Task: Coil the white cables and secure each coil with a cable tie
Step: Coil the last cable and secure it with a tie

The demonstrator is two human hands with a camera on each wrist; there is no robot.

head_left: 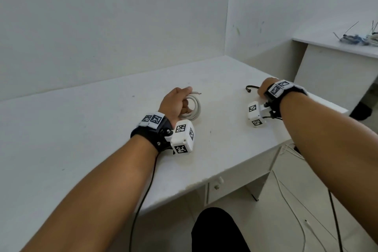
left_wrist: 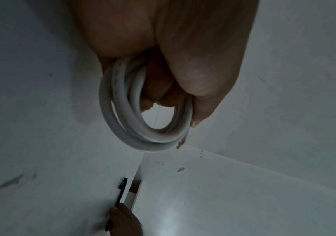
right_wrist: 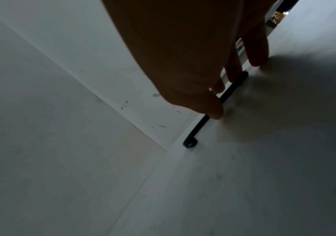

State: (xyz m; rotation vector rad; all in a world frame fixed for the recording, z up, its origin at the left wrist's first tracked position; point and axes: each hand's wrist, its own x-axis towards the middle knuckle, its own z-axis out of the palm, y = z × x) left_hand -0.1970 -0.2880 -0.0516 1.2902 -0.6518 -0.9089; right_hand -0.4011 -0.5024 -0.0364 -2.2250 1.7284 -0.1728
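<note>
A white table (head_left: 102, 129) fills a corner of scuffed white walls (head_left: 102, 26). A second desk (head_left: 327, 63) stands far right on pale floor tiles (head_left: 296, 200).

White desk (head_left: 102, 129); side table (head_left: 335, 47) bearing tangled wires (head_left: 356, 37).

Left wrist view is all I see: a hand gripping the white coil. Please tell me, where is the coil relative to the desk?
Observer: The white coil sits low over the desk, gripped by the left hand; I cannot tell if it touches.
Operator: And the right hand?
Observer: The right hand reaches the black cable tie near the desk's far right.
Operator: Is the tie lifted?
Observer: No, it lies flat under the fingertips.
</note>
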